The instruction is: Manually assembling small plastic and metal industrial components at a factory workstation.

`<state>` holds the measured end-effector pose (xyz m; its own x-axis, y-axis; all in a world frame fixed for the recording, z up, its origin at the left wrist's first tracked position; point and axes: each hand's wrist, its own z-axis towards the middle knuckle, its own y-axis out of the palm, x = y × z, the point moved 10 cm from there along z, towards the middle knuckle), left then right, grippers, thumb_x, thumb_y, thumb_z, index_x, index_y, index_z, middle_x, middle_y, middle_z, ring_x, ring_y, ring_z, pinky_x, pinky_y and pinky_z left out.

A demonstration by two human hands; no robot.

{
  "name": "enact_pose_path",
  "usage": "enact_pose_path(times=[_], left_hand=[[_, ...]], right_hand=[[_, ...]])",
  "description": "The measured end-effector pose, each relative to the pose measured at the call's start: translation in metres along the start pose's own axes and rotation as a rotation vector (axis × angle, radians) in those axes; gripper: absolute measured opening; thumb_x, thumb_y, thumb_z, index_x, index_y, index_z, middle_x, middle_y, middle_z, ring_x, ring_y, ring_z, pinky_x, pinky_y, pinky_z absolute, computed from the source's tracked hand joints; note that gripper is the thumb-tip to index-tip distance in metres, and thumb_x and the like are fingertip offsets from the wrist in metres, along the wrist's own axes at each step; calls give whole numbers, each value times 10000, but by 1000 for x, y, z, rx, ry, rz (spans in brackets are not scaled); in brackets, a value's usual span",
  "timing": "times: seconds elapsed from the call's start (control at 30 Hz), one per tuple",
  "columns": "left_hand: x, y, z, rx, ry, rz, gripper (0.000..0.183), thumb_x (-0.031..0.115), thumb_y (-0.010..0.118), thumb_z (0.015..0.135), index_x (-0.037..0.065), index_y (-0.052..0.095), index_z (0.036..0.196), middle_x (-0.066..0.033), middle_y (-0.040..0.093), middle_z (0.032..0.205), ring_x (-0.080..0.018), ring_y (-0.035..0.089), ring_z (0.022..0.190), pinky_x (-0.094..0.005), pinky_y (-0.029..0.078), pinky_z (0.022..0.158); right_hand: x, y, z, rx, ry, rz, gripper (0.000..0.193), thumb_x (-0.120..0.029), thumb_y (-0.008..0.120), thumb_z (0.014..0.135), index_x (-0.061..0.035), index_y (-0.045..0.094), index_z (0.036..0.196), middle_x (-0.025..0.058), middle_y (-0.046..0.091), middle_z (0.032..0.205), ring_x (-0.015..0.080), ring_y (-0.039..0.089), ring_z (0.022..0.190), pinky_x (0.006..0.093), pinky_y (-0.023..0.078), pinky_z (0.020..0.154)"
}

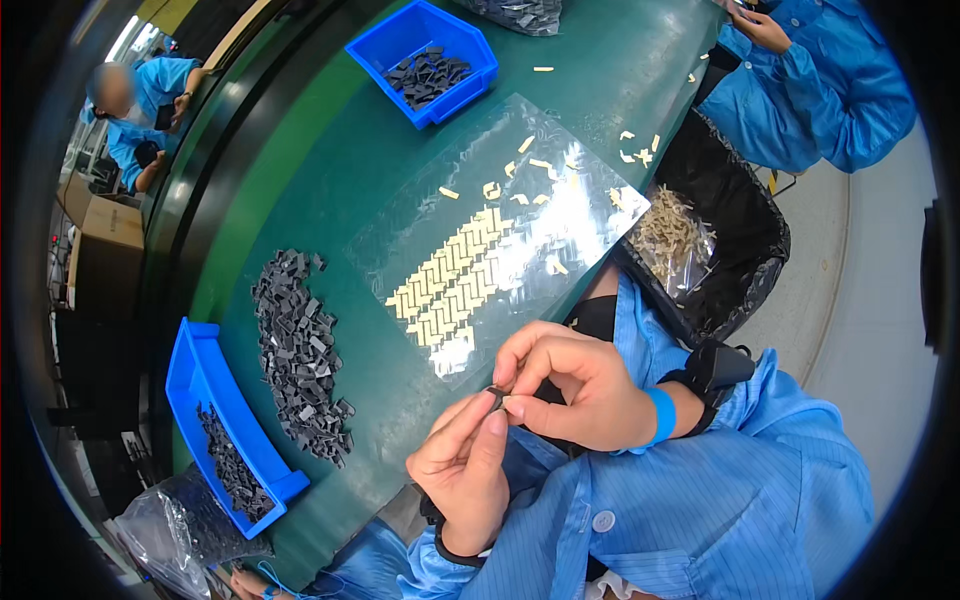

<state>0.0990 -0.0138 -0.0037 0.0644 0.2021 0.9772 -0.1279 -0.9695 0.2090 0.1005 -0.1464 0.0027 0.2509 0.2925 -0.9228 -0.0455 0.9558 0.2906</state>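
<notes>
The left hand (465, 465) and right hand (570, 385) together pinched a small dark part (495, 397) just in front of the clear plastic sheet (500, 230) on the green table (330, 170), left of which lay a dark parts heap (300, 355).

The small dark grey part (494, 396) pinched between the left hand (465, 470) and the right hand (570, 385) is mostly covered by fingertips; its shape cannot be told. At 12 o'clock, a clear plastic bag of dark pieces (520, 14) is cut off by the top edge. At 7 o'clock, another clear crumpled bag (165, 540) fades into the dark rim. At 1 o'clock, a co-worker in a blue coat (820, 90) shows only sleeves. At 10 o'clock, a second person (140, 100) is blurred.
</notes>
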Motion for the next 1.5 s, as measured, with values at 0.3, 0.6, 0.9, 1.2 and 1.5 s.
enact_pose_path(times=[0.3, 0.6, 0.9, 1.2, 1.5], left_hand=[[5, 4, 2, -1, 47, -169, 181, -84, 578, 809, -93, 606, 988, -194, 611, 975, -198, 627, 793, -287, 523, 720], [6, 12, 4, -203, 12, -98, 356, -37, 633, 784, -56, 527, 1123, -209, 630, 894, -218, 635, 698, -289, 533, 646], [30, 31, 4, -366, 187, 569, 436, -89, 619, 755, -45, 523, 1178, -148, 655, 850, -190, 655, 751, -282, 524, 685], [20, 14, 7, -201, 62, 209, 309, -63, 611, 794, -59, 578, 1101, -191, 646, 904, -224, 654, 753, -284, 531, 678], [-33, 24, -15, -196, -497, -843, 241, 63, 521, 896, -40, 569, 1109, -174, 634, 899, -213, 618, 741, -322, 493, 684]], right_hand=[[-4, 0, 7, -86, -26, -25, 105, -1, 663, 763, -10, 565, 800, 111, 530, 981, 146, 523, 869, 261, 427, 773], [16, 19, 8, -396, 328, 442, 84, -65, 631, 824, 5, 586, 823, 43, 547, 825, 123, 591, 714, 222, 435, 661], [38, 24, -3, -558, 583, 203, 137, -48, 636, 802, -9, 548, 705, 12, 548, 719, 79, 530, 734, 233, 416, 690], [21, 22, 4, -366, 475, 522, 95, -46, 617, 841, 17, 547, 826, 56, 544, 860, 86, 527, 752, 223, 433, 682], [-16, 16, 16, -410, -172, -164, 177, -111, 700, 778, -20, 552, 811, 89, 558, 801, 176, 550, 642, 260, 428, 560]])
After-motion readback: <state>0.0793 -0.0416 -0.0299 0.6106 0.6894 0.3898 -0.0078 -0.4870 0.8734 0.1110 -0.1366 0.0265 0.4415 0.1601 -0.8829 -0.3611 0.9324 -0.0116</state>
